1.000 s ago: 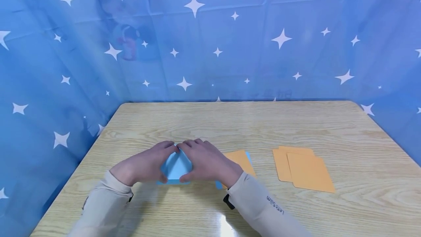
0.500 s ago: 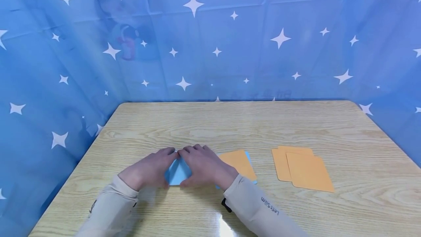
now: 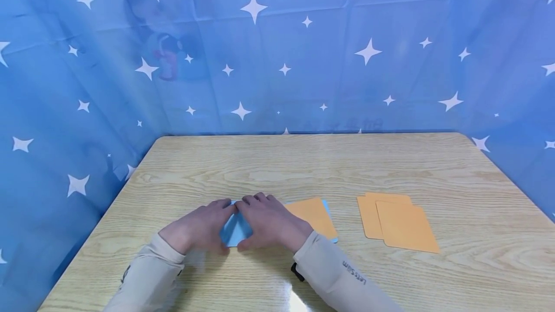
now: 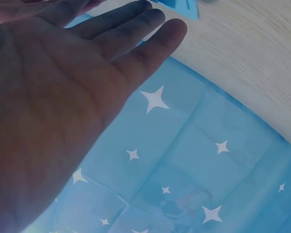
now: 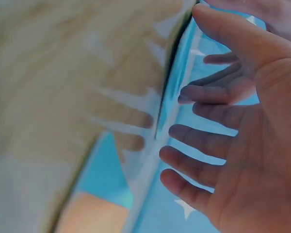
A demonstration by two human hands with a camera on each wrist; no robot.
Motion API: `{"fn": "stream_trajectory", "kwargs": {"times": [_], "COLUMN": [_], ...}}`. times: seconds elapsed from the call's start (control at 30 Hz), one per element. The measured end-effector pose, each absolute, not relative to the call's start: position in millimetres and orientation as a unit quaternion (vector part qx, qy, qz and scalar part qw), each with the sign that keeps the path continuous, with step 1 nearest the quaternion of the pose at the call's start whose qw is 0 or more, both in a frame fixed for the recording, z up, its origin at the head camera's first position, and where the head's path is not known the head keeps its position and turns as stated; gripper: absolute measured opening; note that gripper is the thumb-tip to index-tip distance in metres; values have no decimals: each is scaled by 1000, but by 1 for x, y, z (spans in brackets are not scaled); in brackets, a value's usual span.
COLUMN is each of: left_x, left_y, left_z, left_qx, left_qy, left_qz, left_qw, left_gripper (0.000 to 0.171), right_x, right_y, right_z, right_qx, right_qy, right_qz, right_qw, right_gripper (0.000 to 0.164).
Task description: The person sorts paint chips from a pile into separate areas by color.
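Observation:
A square blue card (image 3: 236, 231) lies on the table between the two hands, partly covered by them. My left hand (image 3: 204, 227) is at its left edge, fingers extended in the left wrist view, where a corner of blue card (image 4: 182, 7) shows past the fingertips. At the right edge is my right hand (image 3: 273, 225), its fingers spread and slightly bent in the right wrist view. Both hands come together at the card's far side, with the thumbs at the near side. Neither hand plainly pinches the card. How many cards lie there is hidden.
Right of the right hand, an orange card (image 3: 314, 213) lies over a blue card (image 3: 335, 240). Farther right, several orange cards (image 3: 407, 225) overlap on the wooden table (image 3: 303, 167). A blue star-patterned curtain (image 3: 282, 47) stands behind the table and along its sides.
Both hands have moved slightly nearer to the body and closer together, bringing the blue card with them. The orange cards stay where they were.

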State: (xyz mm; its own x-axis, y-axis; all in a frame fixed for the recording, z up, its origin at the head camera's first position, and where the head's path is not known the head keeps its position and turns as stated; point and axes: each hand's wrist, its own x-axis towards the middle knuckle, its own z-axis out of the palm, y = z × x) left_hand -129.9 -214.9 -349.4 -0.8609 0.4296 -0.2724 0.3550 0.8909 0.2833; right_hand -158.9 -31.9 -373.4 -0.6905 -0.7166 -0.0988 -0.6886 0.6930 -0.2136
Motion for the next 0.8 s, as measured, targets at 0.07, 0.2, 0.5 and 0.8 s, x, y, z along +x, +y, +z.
{"fn": "stream_trajectory", "kwargs": {"times": [0.07,0.2,0.5,0.8], "left_x": [-130,-131,-137,-140], "left_y": [-213,-206,-175,-139], "left_z": [-348,-342,-329,-328], "left_qx": [214,239,233,231], "left_qy": [958,957,961,963], "left_qz": [112,114,98,91], "left_qw": [154,122,116,107], "left_gripper": [88,85,85,88], "right_x": [-159,-158,-163,-167], "right_y": [-27,-13,39,109], "right_z": [-369,-359,-344,-336], "right_qx": [-380,-372,-352,-321], "right_qy": [916,916,922,927], "right_qz": [-90,-111,-129,-159], "right_qw": [90,97,92,110], "right_gripper": [83,84,86,96]}}
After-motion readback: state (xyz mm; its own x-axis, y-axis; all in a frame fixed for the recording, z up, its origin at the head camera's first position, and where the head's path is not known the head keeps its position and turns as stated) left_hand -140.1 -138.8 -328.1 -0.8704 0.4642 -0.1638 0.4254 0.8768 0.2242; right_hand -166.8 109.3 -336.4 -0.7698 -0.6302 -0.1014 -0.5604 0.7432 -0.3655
